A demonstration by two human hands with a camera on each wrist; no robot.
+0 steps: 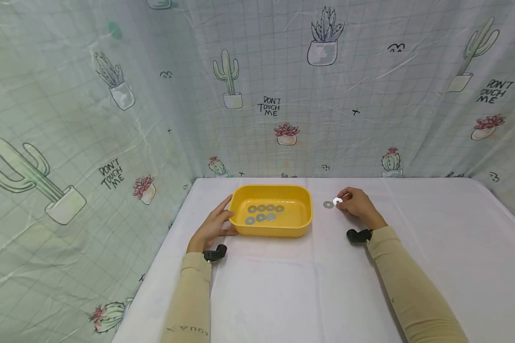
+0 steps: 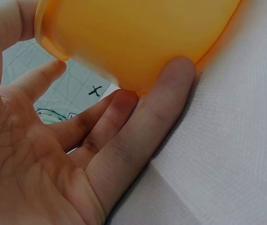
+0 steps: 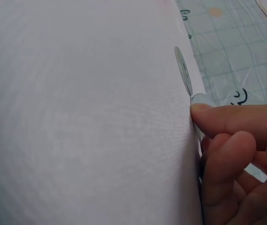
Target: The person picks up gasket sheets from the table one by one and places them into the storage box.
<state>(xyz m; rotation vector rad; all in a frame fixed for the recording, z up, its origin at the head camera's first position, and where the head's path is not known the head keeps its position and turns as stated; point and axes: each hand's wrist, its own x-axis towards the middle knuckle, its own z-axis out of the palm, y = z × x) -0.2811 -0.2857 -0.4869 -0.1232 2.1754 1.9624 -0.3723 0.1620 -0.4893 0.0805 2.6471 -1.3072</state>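
Note:
A yellow plastic tray [image 1: 272, 231] stands on the white-covered table, several flat metal washers [image 1: 261, 217] lying in two rows on its floor. At its left end my left hand [image 1: 214, 224] holds it, one digit at the rim and other fingertips [image 2: 178, 75] against the outer wall close to the table. To the right of the tray, my right hand [image 1: 356, 202] pinches a shiny washer [image 1: 337, 201] by its edge, close over the tabletop. Another washer [image 1: 328, 205] lies flat just left of it. In the right wrist view the fingers partly hide the pinched washer [image 3: 202, 99].
A white cloth [image 1: 274, 286] covers the table. Behind and to the left hang pale green curtains [image 1: 257, 143] printed with cacti, meeting the table's back edge. Each wrist carries a small black camera, one on the left wrist [image 1: 215, 253], one on the right [image 1: 358, 236].

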